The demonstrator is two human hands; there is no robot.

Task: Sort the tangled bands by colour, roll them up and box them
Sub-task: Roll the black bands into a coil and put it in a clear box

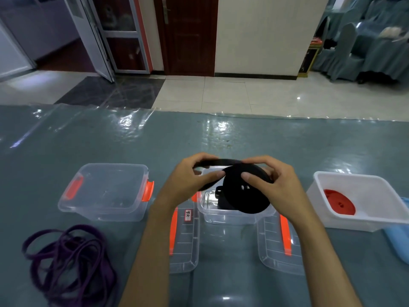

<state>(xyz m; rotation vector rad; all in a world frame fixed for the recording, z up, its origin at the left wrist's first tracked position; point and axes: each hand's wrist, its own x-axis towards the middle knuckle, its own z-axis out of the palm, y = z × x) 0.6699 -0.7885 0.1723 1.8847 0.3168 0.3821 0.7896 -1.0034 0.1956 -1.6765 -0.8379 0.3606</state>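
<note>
The table [66, 140] carries clear boxes [104, 193], lids [184, 240], purple bands [70, 260], a white box [358, 200].

Three boxes in a row on the table [309, 147]: left box [104, 191], middle box [232, 214], right tub [363, 200] with one roll [339, 202] inside. Loose bands [70, 262] lie before left box. Two lids [184, 242] [281, 244] lie before middle box.

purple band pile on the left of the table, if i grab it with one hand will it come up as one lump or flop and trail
The purple band pile will probably flop: its loops lie limp and flat on the table. It may come up mostly together, since the loops cross and tangle, but with ends trailing. It looks light, being thin strap with nothing wound tight, unlike the black roll.
</note>
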